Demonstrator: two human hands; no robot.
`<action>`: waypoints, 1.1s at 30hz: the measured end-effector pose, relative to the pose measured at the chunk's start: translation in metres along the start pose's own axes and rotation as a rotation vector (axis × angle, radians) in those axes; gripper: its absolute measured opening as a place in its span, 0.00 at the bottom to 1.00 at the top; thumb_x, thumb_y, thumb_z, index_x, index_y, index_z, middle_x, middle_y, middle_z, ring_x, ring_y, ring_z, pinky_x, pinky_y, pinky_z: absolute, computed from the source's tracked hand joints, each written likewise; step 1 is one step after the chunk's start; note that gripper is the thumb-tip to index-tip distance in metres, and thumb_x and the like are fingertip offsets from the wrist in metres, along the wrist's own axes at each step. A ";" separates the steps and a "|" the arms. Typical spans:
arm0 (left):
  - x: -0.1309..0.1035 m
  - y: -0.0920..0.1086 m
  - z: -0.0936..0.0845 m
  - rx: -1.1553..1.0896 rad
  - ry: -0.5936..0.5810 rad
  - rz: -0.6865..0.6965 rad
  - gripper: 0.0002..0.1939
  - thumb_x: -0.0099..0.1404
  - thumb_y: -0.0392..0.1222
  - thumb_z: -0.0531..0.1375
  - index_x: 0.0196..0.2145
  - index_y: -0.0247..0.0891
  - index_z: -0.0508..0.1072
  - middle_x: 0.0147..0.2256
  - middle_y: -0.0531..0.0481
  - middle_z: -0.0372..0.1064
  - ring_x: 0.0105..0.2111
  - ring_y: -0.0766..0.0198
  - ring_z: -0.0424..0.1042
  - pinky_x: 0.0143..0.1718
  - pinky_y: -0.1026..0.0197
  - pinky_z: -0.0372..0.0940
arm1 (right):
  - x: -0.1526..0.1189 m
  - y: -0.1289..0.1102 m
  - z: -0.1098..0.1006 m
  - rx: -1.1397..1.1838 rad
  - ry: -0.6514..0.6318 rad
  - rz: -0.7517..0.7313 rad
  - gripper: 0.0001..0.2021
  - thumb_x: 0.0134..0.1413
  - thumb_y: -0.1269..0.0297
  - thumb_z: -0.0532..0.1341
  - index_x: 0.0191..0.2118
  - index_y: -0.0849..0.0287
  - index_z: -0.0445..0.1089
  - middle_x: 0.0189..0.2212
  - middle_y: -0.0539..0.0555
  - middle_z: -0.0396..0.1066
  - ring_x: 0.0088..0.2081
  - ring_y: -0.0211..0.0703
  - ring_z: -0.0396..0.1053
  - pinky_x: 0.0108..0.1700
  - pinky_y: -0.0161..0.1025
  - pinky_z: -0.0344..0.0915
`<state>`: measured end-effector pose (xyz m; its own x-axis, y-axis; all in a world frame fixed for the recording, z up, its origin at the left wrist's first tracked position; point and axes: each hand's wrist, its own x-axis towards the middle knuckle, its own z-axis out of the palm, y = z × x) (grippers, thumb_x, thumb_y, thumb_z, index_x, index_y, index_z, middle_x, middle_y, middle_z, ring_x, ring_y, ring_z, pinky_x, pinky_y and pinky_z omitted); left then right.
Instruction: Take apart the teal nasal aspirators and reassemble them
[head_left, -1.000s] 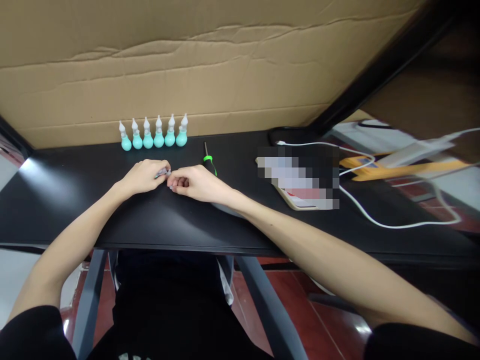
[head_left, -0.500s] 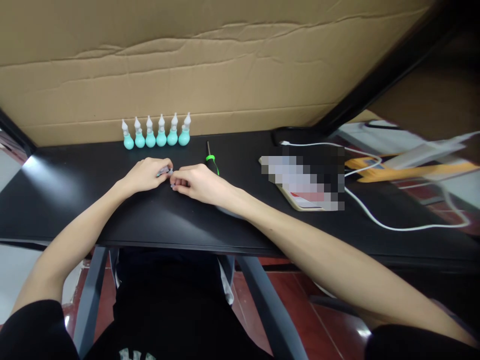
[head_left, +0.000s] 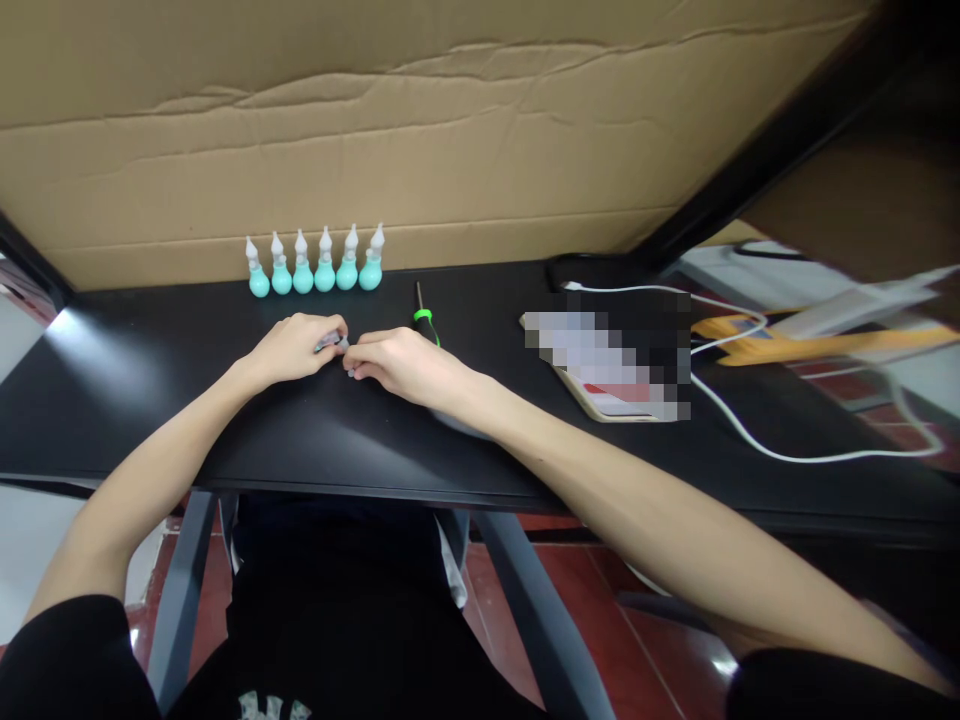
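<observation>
My left hand (head_left: pixel 295 347) is closed on a small pale, translucent piece (head_left: pixel 328 341) above the black table (head_left: pixel 300 440). Close on its right, my right hand (head_left: pixel 390 362) pinches a small greyish part (head_left: pixel 350 372), mostly hidden by the fingers. The two hands nearly touch. Behind them several turquoise bulbs with white pointed nozzles (head_left: pixel 324 275) stand in a row by the cardboard. A screwdriver with a black and green handle (head_left: pixel 424 322) lies just beyond my right hand.
A phone (head_left: pixel 592 370), partly pixelated, lies on the right of the table. A white cable (head_left: pixel 735 420) curves past it. Brown cardboard (head_left: pixel 450 140) rises along the back edge. Farther right is a yellow-orange item (head_left: pixel 750 345).
The fingers of my right hand have closed in slightly around the small part. My left hand holds almost the same pose. The view has shifted very slightly.
</observation>
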<state>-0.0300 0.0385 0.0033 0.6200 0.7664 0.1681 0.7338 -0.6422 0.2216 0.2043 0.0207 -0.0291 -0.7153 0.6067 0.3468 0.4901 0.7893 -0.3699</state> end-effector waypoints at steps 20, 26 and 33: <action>0.000 0.004 -0.002 0.025 -0.016 -0.014 0.14 0.74 0.39 0.59 0.53 0.41 0.81 0.45 0.46 0.84 0.44 0.53 0.82 0.41 0.58 0.68 | -0.001 -0.009 -0.011 -0.120 -0.095 -0.027 0.10 0.68 0.78 0.60 0.40 0.61 0.78 0.39 0.57 0.77 0.36 0.42 0.73 0.41 0.38 0.64; -0.002 0.007 -0.004 0.088 0.005 -0.052 0.23 0.76 0.40 0.58 0.66 0.38 0.75 0.47 0.43 0.85 0.46 0.52 0.85 0.44 0.58 0.73 | -0.002 -0.006 -0.010 -0.116 -0.012 -0.027 0.06 0.71 0.71 0.63 0.43 0.61 0.79 0.39 0.58 0.78 0.37 0.45 0.75 0.41 0.39 0.66; -0.006 0.014 -0.007 0.344 0.070 0.025 0.38 0.79 0.42 0.56 0.80 0.30 0.54 0.42 0.40 0.86 0.39 0.50 0.85 0.39 0.57 0.72 | -0.001 -0.012 -0.010 -0.055 0.430 -0.055 0.10 0.75 0.62 0.64 0.51 0.62 0.77 0.35 0.54 0.77 0.31 0.42 0.72 0.38 0.38 0.68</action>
<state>-0.0250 0.0248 0.0119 0.6268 0.7421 0.2376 0.7769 -0.6185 -0.1178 0.2042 0.0115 -0.0169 -0.4742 0.5383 0.6967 0.4911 0.8185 -0.2981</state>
